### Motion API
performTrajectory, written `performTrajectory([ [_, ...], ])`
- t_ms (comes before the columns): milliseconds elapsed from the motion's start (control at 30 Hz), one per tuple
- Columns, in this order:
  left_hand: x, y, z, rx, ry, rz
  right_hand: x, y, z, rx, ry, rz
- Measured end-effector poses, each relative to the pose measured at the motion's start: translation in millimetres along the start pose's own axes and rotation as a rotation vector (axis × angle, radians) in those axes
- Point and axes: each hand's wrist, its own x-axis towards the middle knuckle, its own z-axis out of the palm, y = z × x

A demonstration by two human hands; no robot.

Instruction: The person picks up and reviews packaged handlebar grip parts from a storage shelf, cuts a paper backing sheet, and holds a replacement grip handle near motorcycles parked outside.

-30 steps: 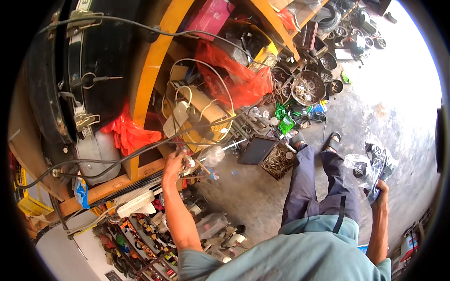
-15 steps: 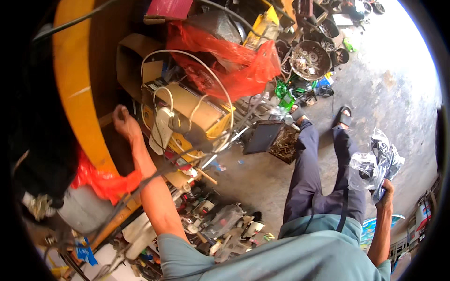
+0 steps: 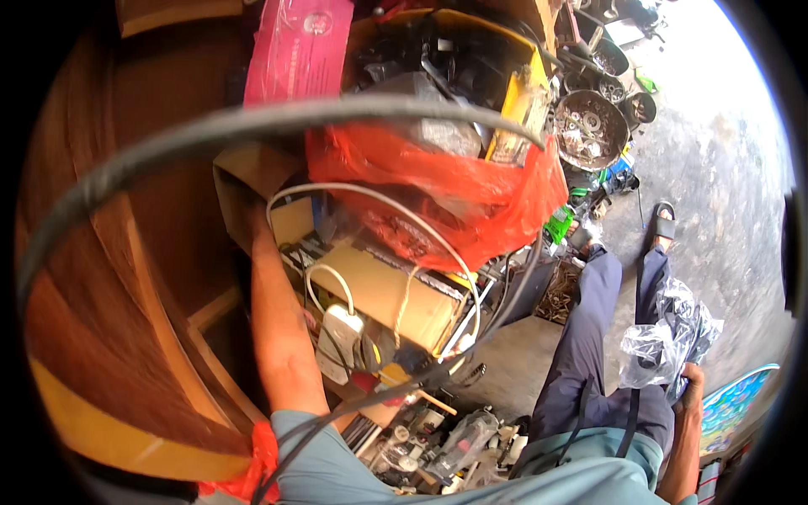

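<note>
While holding clear bag (image 3: 648, 349) in right fingers (image 3: 693, 375), apparently unfinished inside carton (image 3: 273, 168) around hidden left fingers; cannot tell grip.

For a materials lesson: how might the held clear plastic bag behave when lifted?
The clear plastic bag is probably floppy, its film being crumpled; perhaps slippery, given its shine; likely light, since the right hand alone holds it.

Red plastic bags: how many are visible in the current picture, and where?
2: a large red bag at upper centre, and a second red bag at lower left, beside the left sleeve. Others may be hidden in the clutter.
</note>
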Motion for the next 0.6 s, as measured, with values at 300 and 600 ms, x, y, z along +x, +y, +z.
performTrajectory([
  [300,55,21,6,-0.069,-0.013,-0.097,-13,9,44,0.075,0.052,-0.079],
  [600,29,-7,-48,-0.901,0.072,-0.359,-18,-8,43,-0.014,-0.051,0.030],
])
